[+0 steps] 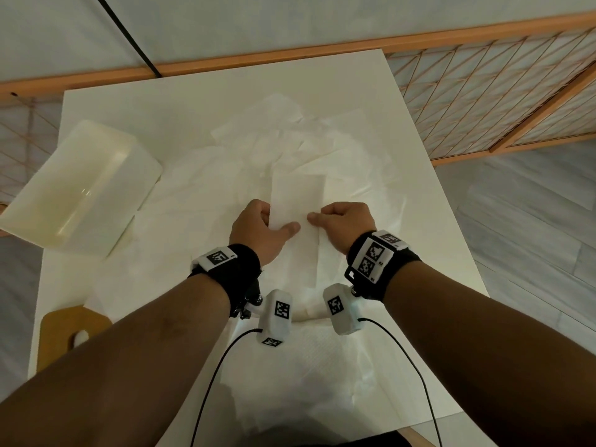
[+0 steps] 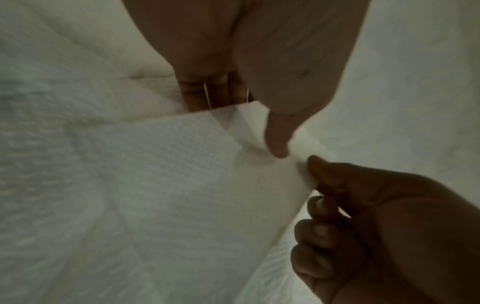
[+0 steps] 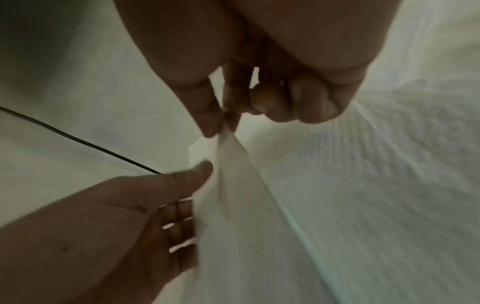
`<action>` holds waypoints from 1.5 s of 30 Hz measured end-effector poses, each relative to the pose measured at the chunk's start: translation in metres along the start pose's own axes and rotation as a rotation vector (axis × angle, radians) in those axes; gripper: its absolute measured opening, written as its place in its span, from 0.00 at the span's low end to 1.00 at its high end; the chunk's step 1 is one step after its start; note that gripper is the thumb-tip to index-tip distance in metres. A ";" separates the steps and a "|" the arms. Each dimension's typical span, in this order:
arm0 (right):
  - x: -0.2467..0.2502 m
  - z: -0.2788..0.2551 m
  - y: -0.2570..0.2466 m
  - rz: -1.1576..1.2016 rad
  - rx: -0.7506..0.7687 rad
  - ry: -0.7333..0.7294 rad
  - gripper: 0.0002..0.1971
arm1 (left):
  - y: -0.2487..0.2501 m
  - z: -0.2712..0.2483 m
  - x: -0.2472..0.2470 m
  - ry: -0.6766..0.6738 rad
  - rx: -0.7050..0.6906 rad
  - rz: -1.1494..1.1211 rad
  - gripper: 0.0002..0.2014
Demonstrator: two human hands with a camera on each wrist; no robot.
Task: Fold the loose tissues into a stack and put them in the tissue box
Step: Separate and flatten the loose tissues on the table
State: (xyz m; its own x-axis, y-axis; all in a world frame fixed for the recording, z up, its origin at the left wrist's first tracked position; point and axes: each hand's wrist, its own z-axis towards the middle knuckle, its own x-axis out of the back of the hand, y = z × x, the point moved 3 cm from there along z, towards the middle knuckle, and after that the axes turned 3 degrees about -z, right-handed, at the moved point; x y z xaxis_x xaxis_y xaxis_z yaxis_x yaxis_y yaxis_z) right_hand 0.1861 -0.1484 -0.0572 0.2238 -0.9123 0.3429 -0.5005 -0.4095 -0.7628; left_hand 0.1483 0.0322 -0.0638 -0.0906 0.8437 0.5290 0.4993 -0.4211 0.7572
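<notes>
White tissue, folded into a narrow strip, sits mid-tabletop on the loose tissues. Your left hand grips its left edge, thumb on top; your right hand pinches the right edge. You're mid-fold, I'd say. Next: crease it flat, start the stack. The tissue box waits open, far left.

Left hand: palm down, thumb out to the right, fingers tucked under a tissue edge, gripping.
Right hand: knuckles up, fingers curled, thumb and forefinger pinching it.
Forearms: both reach forward, wrists close together.
</notes>
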 end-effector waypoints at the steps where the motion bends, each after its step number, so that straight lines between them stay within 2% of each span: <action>1: 0.002 -0.001 -0.002 0.057 0.017 0.001 0.09 | 0.001 0.000 0.001 0.015 0.013 -0.039 0.29; 3: 0.007 -0.007 -0.007 0.189 0.056 -0.035 0.10 | 0.005 -0.002 0.001 -0.028 0.059 -0.174 0.31; 6: 0.011 -0.016 -0.016 0.440 0.067 -0.191 0.12 | 0.015 -0.009 -0.004 -0.231 0.157 -0.535 0.28; 8: 0.014 -0.021 -0.020 0.520 0.059 -0.271 0.14 | 0.020 -0.014 -0.006 -0.359 0.196 -0.755 0.29; 11: 0.017 -0.029 -0.023 0.579 0.000 -0.391 0.07 | 0.022 -0.018 -0.004 -0.453 0.205 -0.865 0.30; 12: 0.019 -0.031 -0.021 0.559 -0.040 -0.413 0.15 | 0.020 -0.020 -0.003 -0.463 0.192 -0.854 0.28; 13: 0.021 -0.032 -0.018 0.527 -0.083 -0.417 0.22 | 0.020 -0.023 -0.001 -0.469 0.173 -0.817 0.26; 15: 0.027 -0.031 -0.012 0.465 -0.148 -0.343 0.27 | 0.017 -0.033 0.006 -0.513 0.123 -0.673 0.23; 17: 0.037 -0.025 0.000 0.425 -0.212 -0.221 0.28 | 0.018 -0.046 0.010 -0.638 0.066 -0.501 0.23; 19: 0.045 -0.021 0.011 0.387 -0.250 -0.153 0.29 | 0.024 -0.063 0.012 -0.824 0.013 -0.350 0.22; 22: 0.051 -0.019 0.023 0.290 -0.252 -0.163 0.28 | 0.024 -0.091 0.002 -1.113 -0.157 0.117 0.13; 24: 0.050 -0.019 0.025 0.170 -0.195 -0.143 0.23 | 0.012 -0.105 -0.010 -1.173 -0.254 0.464 0.11; 27: 0.040 -0.018 0.023 -0.081 -0.064 -0.099 0.15 | -0.016 -0.113 -0.027 -1.063 -0.279 0.772 0.21; 29: 0.029 -0.017 0.019 -0.296 0.024 -0.049 0.13 | -0.031 -0.114 -0.034 -0.933 -0.261 0.838 0.26; 33: -0.004 -0.019 0.013 -0.655 0.105 -0.085 0.25 | -0.029 -0.108 -0.022 -0.594 -0.453 0.784 0.29; 35: -0.015 -0.017 0.015 -0.752 0.066 -0.103 0.28 | -0.024 -0.093 -0.007 -0.431 -0.452 0.617 0.24; 38: -0.021 -0.015 0.015 -0.715 0.015 -0.097 0.16 | -0.029 -0.061 0.016 -0.193 -0.227 0.319 0.16; 40: -0.020 -0.015 0.014 -0.582 0.027 -0.102 0.12 | -0.033 -0.047 0.026 -0.105 -0.088 0.233 0.12; 45: 0.013 -0.012 0.006 -0.246 0.032 -0.021 0.16 | -0.031 -0.036 0.027 -0.054 -0.017 0.073 0.10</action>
State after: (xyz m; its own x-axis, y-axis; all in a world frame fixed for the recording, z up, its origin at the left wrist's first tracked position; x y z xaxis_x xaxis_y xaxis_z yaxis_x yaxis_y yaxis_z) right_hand 0.1758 -0.1626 -0.0507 0.3530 -0.7848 0.5094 -0.4019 -0.6188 -0.6749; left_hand 0.0998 0.0557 -0.0591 -0.0072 0.8272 0.5619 0.4885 -0.4874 0.7237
